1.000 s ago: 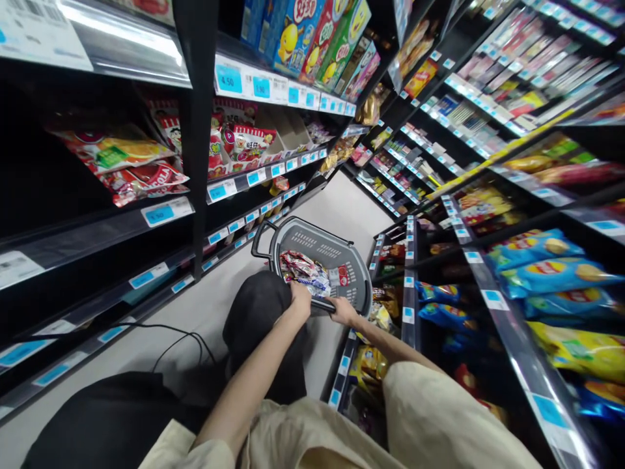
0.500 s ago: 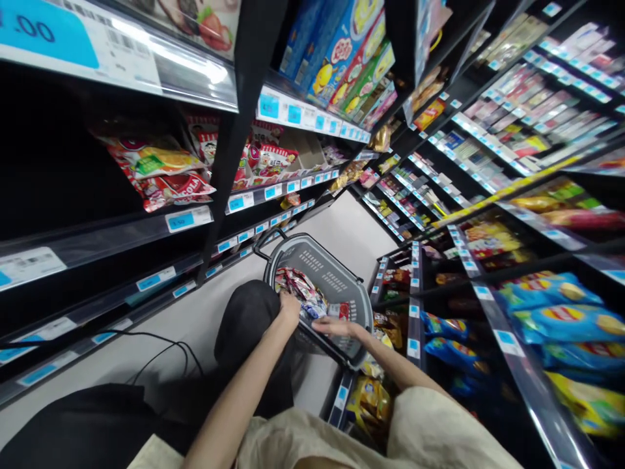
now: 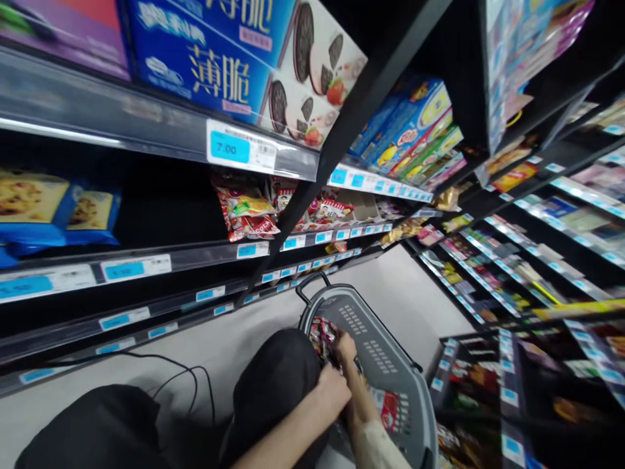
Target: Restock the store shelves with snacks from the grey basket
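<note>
Grasp unclear: right hand (image 3: 346,345) among crinkly packets (image 3: 321,331), left hand (image 3: 334,391) curled at perforated plastic basket (image 3: 390,355).

Sleeve (image 3: 378,449): pale beige cloth, loose, on the right arm.
Trousers (image 3: 273,384): black, plain, covering both knees.

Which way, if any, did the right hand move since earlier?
Yes: the right hand went from the near rim of the basket inward, onto the snack packets.

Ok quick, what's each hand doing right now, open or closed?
Left hand: curled shut at the basket rim.
Right hand: on the snack packets, grip cannot be told.
</note>
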`<move>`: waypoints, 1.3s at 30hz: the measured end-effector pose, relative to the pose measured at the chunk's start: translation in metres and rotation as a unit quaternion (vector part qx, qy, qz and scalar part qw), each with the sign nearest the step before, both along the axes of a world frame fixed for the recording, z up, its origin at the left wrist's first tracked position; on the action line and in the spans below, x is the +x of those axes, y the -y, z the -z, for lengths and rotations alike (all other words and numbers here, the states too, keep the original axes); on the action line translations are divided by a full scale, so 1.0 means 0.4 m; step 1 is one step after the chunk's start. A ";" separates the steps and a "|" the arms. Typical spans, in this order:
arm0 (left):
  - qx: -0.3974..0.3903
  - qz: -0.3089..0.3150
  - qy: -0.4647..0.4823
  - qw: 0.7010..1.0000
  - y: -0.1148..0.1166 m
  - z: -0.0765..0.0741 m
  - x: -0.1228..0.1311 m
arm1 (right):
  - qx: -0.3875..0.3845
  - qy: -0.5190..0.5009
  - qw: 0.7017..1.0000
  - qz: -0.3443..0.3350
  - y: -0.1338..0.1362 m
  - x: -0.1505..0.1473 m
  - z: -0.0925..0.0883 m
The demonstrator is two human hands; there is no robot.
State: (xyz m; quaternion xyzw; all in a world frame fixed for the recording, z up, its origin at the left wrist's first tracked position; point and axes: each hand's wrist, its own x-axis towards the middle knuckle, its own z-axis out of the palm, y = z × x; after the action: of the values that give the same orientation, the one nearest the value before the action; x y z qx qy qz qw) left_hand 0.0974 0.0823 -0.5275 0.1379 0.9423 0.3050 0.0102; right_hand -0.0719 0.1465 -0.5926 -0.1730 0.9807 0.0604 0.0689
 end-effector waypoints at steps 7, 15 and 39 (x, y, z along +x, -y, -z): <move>0.001 0.009 -0.112 0.994 0.068 -0.095 0.101 | -0.095 -0.173 0.971 0.133 0.063 -0.007 -0.151; 0.394 -0.250 -0.131 0.875 0.249 -0.201 0.305 | -0.706 -0.289 0.646 0.003 0.436 0.287 -0.604; 0.674 -0.409 -0.273 0.551 0.613 -0.341 0.513 | -0.643 0.631 0.393 -0.182 0.756 0.545 -0.488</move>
State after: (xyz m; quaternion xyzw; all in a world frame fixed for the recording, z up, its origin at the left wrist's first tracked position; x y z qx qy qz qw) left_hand 0.3027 -0.1630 -0.3912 -0.2195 0.3725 0.7699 -0.4694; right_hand 0.1462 -0.1560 -0.3974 -0.3286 0.3499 -0.7039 0.5237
